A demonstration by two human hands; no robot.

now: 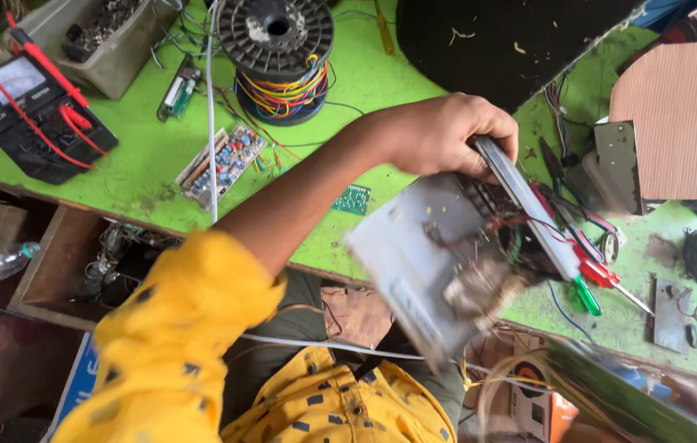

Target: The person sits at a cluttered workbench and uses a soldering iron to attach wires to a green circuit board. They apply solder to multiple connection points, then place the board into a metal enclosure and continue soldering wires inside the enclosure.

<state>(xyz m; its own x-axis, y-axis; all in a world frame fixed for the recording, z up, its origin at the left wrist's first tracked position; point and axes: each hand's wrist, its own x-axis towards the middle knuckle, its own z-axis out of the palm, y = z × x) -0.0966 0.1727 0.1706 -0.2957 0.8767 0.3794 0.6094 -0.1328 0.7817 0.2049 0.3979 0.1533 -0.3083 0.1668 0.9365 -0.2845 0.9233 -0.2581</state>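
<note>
1. Left hand (pixel 447 131) has its fingers (pixel 492 141) wrapped round the top edge of an opened metal chassis (pixel 414 254), held tilted over the green tabletop's (pixel 143 156) front edge, wiring showing inside. Pretty blurry.
2. Right hand isn't in view.
3. Wire spool (pixel 279 57) and black multimeter (pixel 29 115) sit further back, well apart.

Green bench (pixel 143 156); yellow dark-patterned sleeve (pixel 176 344); grey chassis (pixel 414 254); black meter (pixel 29 115), red leads (pixel 41 115).
</note>
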